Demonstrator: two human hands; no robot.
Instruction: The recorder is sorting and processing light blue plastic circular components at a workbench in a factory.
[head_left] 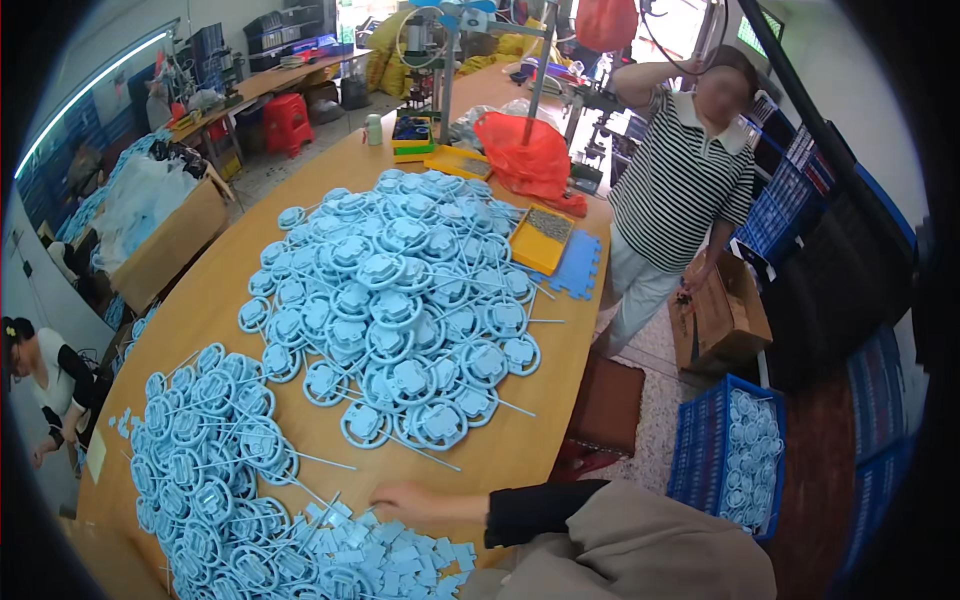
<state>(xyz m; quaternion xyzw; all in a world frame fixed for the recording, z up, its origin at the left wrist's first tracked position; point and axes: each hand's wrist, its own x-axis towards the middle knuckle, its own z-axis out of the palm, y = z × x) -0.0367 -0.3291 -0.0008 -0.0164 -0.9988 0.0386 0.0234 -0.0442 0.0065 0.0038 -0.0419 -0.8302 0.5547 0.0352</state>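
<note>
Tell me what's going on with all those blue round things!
A person's right hand is at some small flat blue pieces on the table; whether it grips one is too hidden to tell. Beside them is a heap of pale blue rings, and a bigger heap lies farther up. Someone in a striped shirt stands by the table.

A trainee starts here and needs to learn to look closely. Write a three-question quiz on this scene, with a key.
1. Choose: the right hand is nearest to (a) flat light-blue pieces, (b) a yellow tray, (c) a red bag.
2. True or false: the blue crate at lower right holds yellow bags.
3. Fill in: the plastic stool at upper left is ___.

Key: 1: a. 2: False; the blue crate holds round pale pieces. 3: red.
</note>
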